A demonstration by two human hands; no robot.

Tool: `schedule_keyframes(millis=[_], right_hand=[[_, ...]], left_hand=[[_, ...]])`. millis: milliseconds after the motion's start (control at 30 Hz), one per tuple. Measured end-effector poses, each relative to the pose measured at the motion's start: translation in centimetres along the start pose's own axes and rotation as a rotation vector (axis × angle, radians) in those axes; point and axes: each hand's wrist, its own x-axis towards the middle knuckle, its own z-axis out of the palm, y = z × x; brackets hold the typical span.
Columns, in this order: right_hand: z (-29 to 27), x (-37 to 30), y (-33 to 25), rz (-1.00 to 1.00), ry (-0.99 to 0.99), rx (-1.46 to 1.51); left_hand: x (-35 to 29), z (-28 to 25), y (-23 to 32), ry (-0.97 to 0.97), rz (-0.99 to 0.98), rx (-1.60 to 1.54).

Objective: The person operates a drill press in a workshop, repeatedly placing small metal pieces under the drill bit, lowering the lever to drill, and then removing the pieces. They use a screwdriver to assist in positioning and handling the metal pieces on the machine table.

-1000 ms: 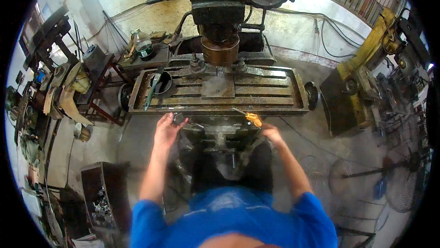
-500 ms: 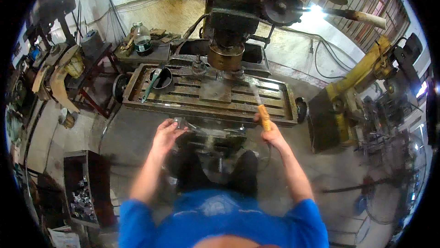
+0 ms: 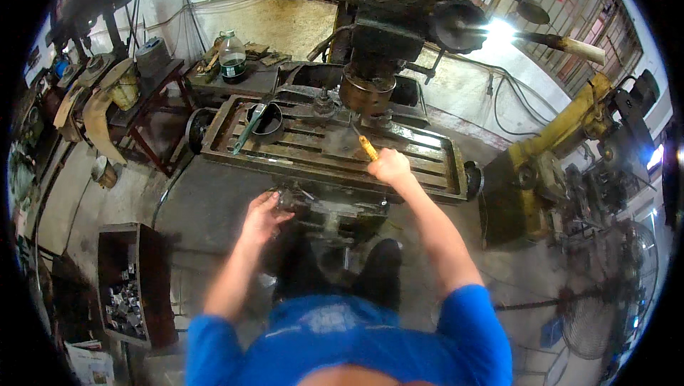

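Observation:
My right hand (image 3: pixel 390 166) is closed round the yellow handle of an air blow gun (image 3: pixel 368 149). Its thin nozzle points at the slotted machine table (image 3: pixel 434 165), below the round spindle head (image 3: pixel 367 90). In front of the table's near edge, my left hand (image 3: pixel 265 215) pinches a small metal block (image 3: pixel 286 201) between thumb and fingers; the block is blurred and partly covered. On the table's left part stands a dark pot (image 3: pixel 267 129), with a green-handled brush (image 3: pixel 249 128) lying across its rim.
A wooden box (image 3: pixel 153 286) holding several metal pieces stands on the floor at lower left. A large clear bottle (image 3: pixel 232 58) sits on the bench behind. Yellow machinery (image 3: pixel 524 165) stands to the right, and a crank handle (image 3: pixel 198 129) juts from the table's left end.
My right hand has moved left and forward over the table with the blow gun, its nozzle now near the spindle. My left hand has dropped slightly, still holding the block.

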Motion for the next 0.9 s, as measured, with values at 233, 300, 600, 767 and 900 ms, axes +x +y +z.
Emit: schedule_keyframes(millis=[233,300,600,767,900], right_hand=[[-2.8,-12.7,3.2,-0.326,-0.413,0.158],[-3.8,-15.6,3.2,-0.372,-0.421,0.219],[-4.2,-11.6,7.9,-0.001,-0.221,0.883],[5.7,-6.1,11.3,-0.177,-0.046,1.178],[8.1,-6.7,10.3,0.076,0.074,0.354]], left_hand=[[3.8,2.0,-1.8,0.004,-0.016,0.154],[5.5,4.7,-2.2,-0.023,-0.052,0.266],[16.8,12.9,-0.1,0.029,0.646,1.619],[19.5,14.7,-0.1,-0.023,0.557,1.916],[19.4,13.5,0.3,-0.122,0.605,1.93]])
